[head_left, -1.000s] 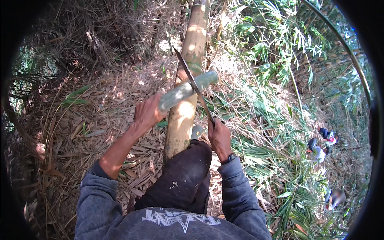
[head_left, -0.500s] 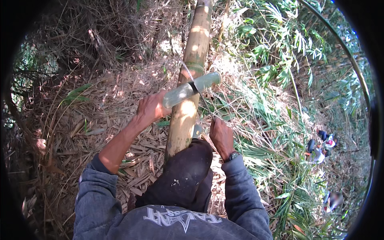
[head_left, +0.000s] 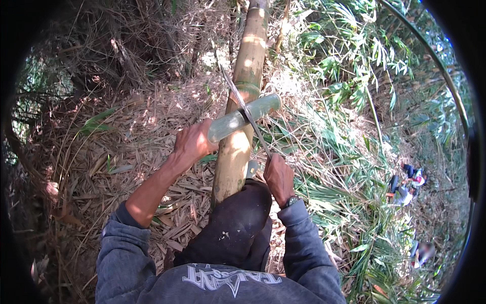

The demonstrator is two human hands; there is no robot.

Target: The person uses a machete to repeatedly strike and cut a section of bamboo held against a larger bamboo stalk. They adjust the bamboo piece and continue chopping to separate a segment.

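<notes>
A short green bamboo piece lies slantwise across a long yellowish bamboo pole. My left hand is closed around its lower left end, against the pole's left side. In my right hand, closed as a fist right of the pole, is the near end of a long thin-bladed cutting tool. Its blade crosses the middle of the green piece and runs up past the pole's left edge. Whether the edge is toothed cannot be made out. My fingers hide the handle.
My bent knee is at the pole's near end, beside a small greyish-green round-ended thing. Dry leaves cover the ground. Green bamboo foliage and an arching stem are at right. People are farther off at right.
My right hand has shifted slightly down and left, and the blade now lies at a slightly different slant. The green piece and my left hand have moved slightly.
</notes>
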